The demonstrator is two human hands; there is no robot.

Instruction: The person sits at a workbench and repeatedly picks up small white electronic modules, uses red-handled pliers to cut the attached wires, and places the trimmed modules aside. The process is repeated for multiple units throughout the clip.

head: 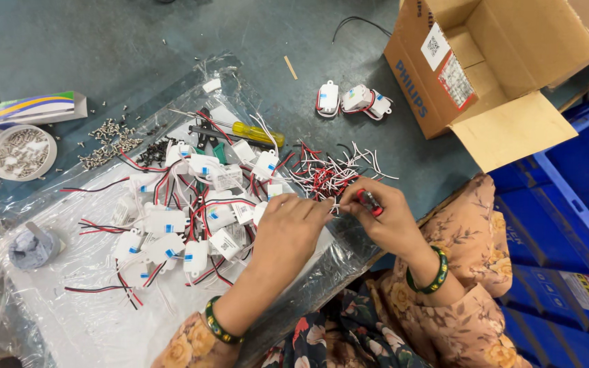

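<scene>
Meanwhile, at a grey-blue table (103,41) partly covered with crinkled clear plastic sheeting (69,307), a person worked two bare hands close together near the near edge. The right hand (383,218) was curled shut around a small red-handled tool (371,202), its tip pointing left toward the left hand (288,228), whose fingers were pinched on something too small to make out. Just beyond the hands lay a loose tangle of short red, black and white wires (322,174). To the left spread a heap of small white plastic modules with red and black leads (192,218). A yellow-handled screwdriver (257,133) lay farther off, with scattered silver screws (107,143) and a round white tub of screws (22,152) at far left. An open brown cardboard box (512,75) stood at far right.
</scene>
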